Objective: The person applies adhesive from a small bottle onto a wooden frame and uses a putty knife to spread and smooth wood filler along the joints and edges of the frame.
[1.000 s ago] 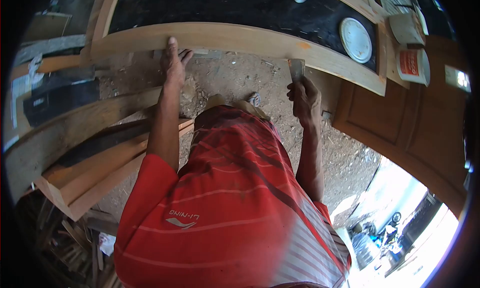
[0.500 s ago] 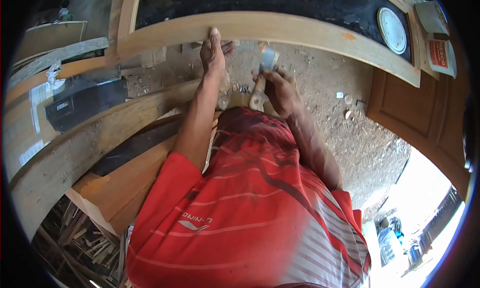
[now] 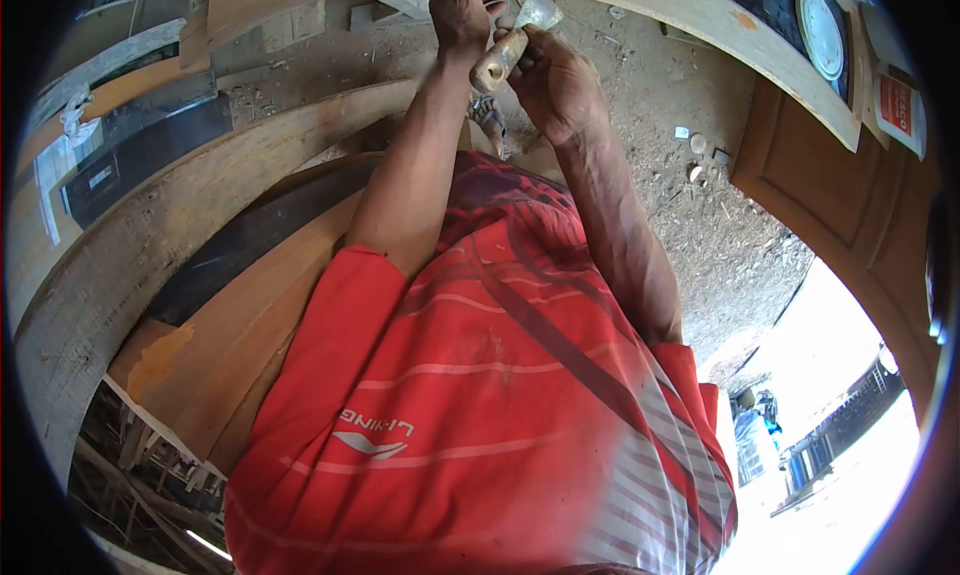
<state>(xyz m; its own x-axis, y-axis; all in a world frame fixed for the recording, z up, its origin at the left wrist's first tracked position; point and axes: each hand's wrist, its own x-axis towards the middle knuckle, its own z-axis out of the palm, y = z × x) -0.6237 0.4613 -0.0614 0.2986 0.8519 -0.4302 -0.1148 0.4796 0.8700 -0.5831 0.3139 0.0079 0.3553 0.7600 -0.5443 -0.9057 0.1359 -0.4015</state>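
Note:
My right hand (image 3: 560,80) is closed around the wooden handle of a putty knife (image 3: 500,61). Its broad metal blade points up and away from me, with a bit of orange at its edge. At the top of the view my left hand (image 3: 462,17) is at the near rail of a wooden frame (image 3: 715,23), fingers below the rail; the thumb's tip is cut off by the view's edge. An orange patch marks the rail's right part.
A round white lid (image 3: 820,33) lies on the dark panel inside the frame. Beside it stands a tub with a red label (image 3: 898,107). A brown panelled door (image 3: 825,190) is at right, a curved timber (image 3: 200,195) at left, above stacked boards (image 3: 240,320). Debris litters the floor.
The view has shifted, so the frame sits higher. Both hands are farther up in the picture, and the putty knife has tilted, its handle end now turned toward the left forearm.

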